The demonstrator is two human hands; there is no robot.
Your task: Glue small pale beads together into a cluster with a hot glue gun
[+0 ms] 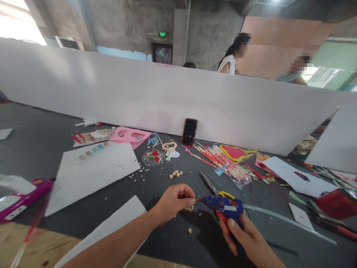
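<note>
In my right hand (240,234) is a blue hot glue gun (224,203), its nozzle pointing left and a long clear glue stick (290,217) trailing from its back. My left hand (177,203) pinches a small pale piece (193,201) right at the nozzle tip; its exact shape is too small to make out. Below the fingertips lie some tiny pale bits (190,209). A cluster of pale beads (176,174) rests just beyond my left hand. Scissors (209,183) with yellow and red handles lie partly behind the glue gun.
A phone (190,132) leans against the white partition (134,93). Wrapped red-and-white sticks (223,160) lie at the back right, near a yellow-rimmed pink piece (234,152). White boards (92,167) and a purple tool (26,199) occupy the left. Two people are beyond the partition.
</note>
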